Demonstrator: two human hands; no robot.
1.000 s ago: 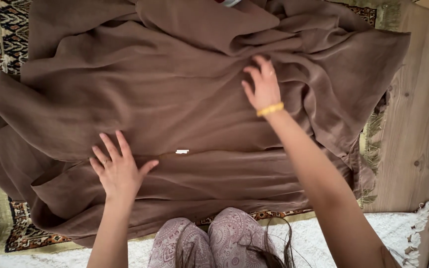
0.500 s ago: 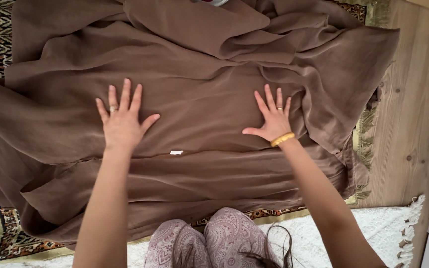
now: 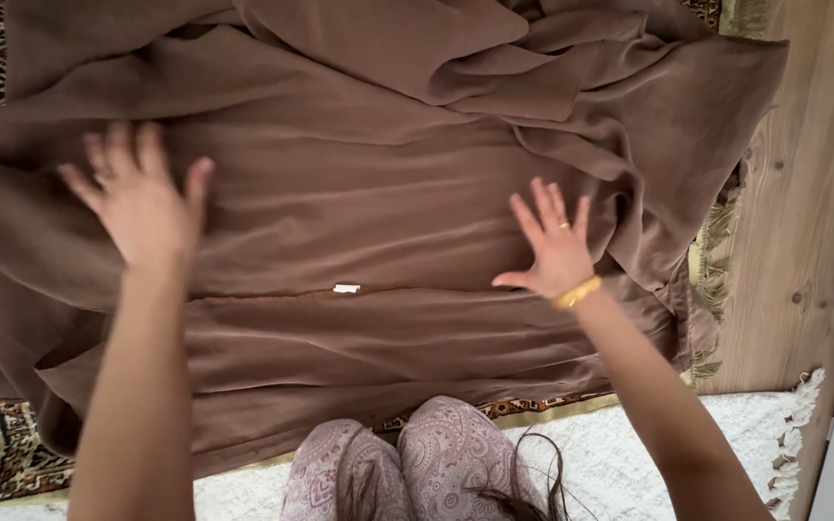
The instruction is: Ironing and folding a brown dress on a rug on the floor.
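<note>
On a patterned rug [image 3: 21,463] beside wooden floor [image 3: 813,222], the brown garment [image 3: 388,203] lies spread, its middle smoothed, far right still bunched, under the splayed left hand [image 3: 137,198] and right hand [image 3: 554,246].

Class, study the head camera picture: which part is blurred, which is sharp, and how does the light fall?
Head view: the left hand is smeared by motion blur; the right hand and the small white tag on the brown cloth are sharp; light is soft and even, with gentle shadows in the folds and no glare.
</note>
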